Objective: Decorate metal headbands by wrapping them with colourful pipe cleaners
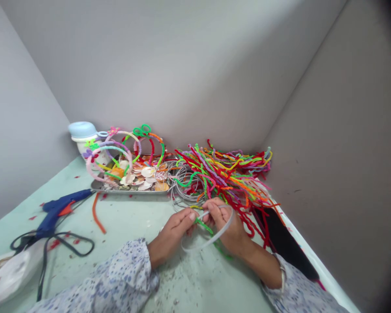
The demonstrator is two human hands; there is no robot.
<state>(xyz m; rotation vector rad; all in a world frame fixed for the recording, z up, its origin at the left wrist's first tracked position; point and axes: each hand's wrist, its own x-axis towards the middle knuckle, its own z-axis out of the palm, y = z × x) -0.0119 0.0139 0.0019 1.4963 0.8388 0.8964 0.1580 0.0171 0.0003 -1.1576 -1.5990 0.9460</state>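
A thin pale grey headband (198,250) curves between my two hands above the table. My left hand (174,230) pinches a bright green pipe cleaner (204,226) at one end of the band. The pipe cleaner's tail slants down to the right, behind the headband and under my right hand. The fingers of my right hand (230,226) are closed on the headband near the same end. My fingers partly hide where band and pipe cleaner meet.
A metal tray (133,191) holds shells, with several decorated headbands (158,141) over it. Grey headbands (179,191) lie beside a heap of coloured pipe cleaners (228,174). Leftward are a blue glue gun (52,213), its cord and a white bottle (84,141). Walls rise behind.
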